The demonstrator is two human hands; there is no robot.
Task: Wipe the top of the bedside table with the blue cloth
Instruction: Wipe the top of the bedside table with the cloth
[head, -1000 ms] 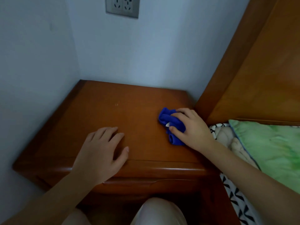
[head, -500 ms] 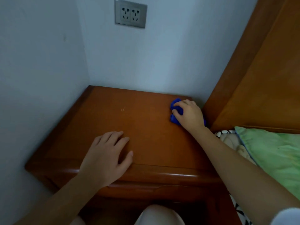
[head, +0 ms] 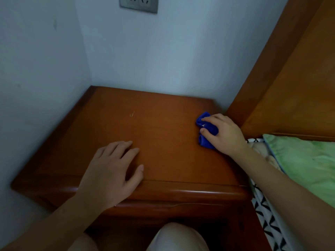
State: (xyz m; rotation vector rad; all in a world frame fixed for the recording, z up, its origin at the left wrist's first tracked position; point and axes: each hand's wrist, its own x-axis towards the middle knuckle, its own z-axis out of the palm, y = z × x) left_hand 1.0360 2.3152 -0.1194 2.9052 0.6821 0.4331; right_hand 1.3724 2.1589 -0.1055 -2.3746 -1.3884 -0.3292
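The bedside table (head: 159, 134) has a glossy orange-brown wooden top and sits in a corner between two pale walls. A bunched blue cloth (head: 205, 132) lies on its right side, close to the bed's headboard. My right hand (head: 223, 134) presses down on the cloth with fingers curled around it; most of the cloth is hidden under the palm. My left hand (head: 112, 171) rests flat on the front left part of the top, fingers spread, holding nothing.
A wooden headboard (head: 290, 84) rises right of the table. A green blanket (head: 304, 163) and black-and-white patterned sheet (head: 268, 220) lie at the right. A wall socket (head: 138, 3) is above. A small pale mark (head: 132, 114) shows on the tabletop. My knee (head: 177, 238) is below.
My right hand pushed the cloth back toward the wall, then drew it forward a little along the table's right side. My left hand stayed put.
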